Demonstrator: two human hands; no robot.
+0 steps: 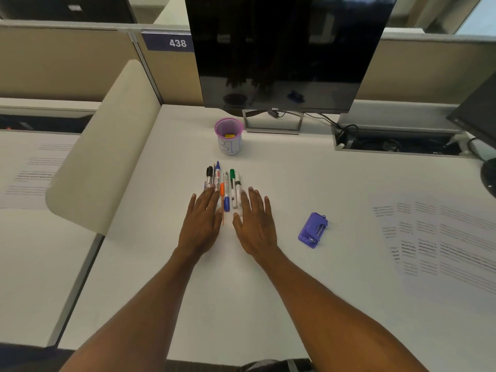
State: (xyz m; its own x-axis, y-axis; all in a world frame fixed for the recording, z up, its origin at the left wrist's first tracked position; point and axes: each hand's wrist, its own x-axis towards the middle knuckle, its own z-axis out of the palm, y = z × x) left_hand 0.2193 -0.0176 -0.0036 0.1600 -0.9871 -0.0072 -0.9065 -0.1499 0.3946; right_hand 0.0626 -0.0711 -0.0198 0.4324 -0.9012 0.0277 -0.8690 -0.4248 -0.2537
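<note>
Several pens and markers (225, 186) lie side by side in a row on the white desk (268, 291), pointing away from me. My left hand (201, 224) lies flat with straight fingers at the row's left side, its fingertips touching the leftmost markers. My right hand (255, 224) lies flat on the right side, fingers straight, against the white marker with the green cap (233, 187). An orange pen (222, 202) and a blue-capped marker (226, 202) show between the two hands. A pink mesh pen cup (229, 136) stands upright behind the row, with something yellow inside.
A dark monitor (287, 49) on a stand rises at the back of the desk. A purple hole punch (312, 230) lies to the right of my right hand. Printed sheets (442, 237) lie at the far right. A beige divider panel (107, 146) borders the desk's left side.
</note>
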